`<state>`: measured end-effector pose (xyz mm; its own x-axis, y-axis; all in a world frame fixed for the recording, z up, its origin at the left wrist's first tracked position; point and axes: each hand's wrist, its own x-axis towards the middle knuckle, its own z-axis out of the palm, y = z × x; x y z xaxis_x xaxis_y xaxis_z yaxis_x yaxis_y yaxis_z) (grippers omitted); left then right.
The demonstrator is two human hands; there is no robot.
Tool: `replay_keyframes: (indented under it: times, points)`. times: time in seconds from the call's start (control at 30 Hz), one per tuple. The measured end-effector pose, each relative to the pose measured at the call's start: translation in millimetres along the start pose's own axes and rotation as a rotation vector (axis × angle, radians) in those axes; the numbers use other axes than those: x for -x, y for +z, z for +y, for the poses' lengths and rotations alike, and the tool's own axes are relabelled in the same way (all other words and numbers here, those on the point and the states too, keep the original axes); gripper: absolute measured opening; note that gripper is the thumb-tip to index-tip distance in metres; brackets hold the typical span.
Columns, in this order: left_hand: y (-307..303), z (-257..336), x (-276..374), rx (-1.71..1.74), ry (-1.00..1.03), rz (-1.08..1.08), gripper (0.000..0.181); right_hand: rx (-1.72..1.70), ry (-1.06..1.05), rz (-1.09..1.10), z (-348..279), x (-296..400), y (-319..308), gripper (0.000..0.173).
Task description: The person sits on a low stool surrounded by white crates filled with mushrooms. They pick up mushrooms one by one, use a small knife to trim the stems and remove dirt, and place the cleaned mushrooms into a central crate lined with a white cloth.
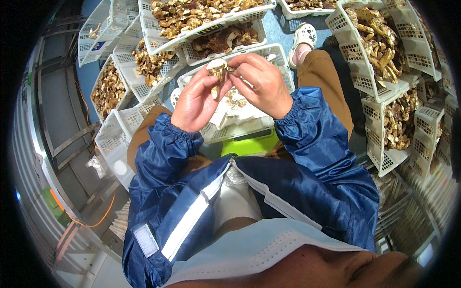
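My left hand (194, 104) holds a mushroom (217, 70) by its cap and side, with the pale cut face up and the brownish stem pointing down toward me. The fingertips of my right hand (264, 84) are pinched together at the mushroom's right edge. A small dark thing shows between them, too small to identify. Both hands are above a white plastic basket (246, 130) between my knees. Inside it lies a white sheet (225, 117) with mushroom pieces (236, 102) on it, partly hidden by my hands.
Beyond my hands, a white crate (230, 19) heaped with mushrooms rests above another crate (264, 34). More mushroom crates stand at left (124, 81) and right (356, 57). A bright green object (252, 144) sits under the near basket. An orange cord (104, 212) hangs at left.
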<state>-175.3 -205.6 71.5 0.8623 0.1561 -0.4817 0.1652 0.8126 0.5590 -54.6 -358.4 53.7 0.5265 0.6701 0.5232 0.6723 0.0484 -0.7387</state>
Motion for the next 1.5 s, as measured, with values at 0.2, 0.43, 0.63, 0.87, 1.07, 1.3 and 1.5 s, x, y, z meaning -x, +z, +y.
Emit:
replay_keyframes:
  times: [0.2,0.43,0.63,0.87,1.07,1.3,1.5]
  points:
    - [1.9,1.7,1.7,0.001,-0.029,0.028,0.033,-0.027,0.016,0.01,-0.4,0.0,0.2,0.01]
    - [-4.0,13.6,1.7,-0.102,-0.152,0.015,0.044,-0.787,0.586,-0.066,16.2,7.4,-9.1,0.014]
    - [-7.4,18.9,-1.0,-0.076,-0.15,-0.154,0.043,-0.832,0.691,-0.019,19.2,4.4,-17.5,0.012]
    - [-6.7,23.6,-3.3,-0.159,-0.047,-0.067,0.049,-0.436,0.219,-0.271,11.3,-0.8,-29.8,0.015]
    - [-1.6,23.0,0.7,-0.397,0.037,-0.058,0.047,-0.467,0.144,-0.146,6.8,-0.5,-19.6,0.012]
    - [5.4,15.1,2.0,-0.574,0.099,0.014,0.046,-0.404,0.111,-0.075,7.9,1.2,-15.5,0.013]
    - [9.5,12.3,4.8,-0.597,0.076,0.018,0.044,-0.289,0.157,-0.072,4.1,1.3,-15.3,0.014]
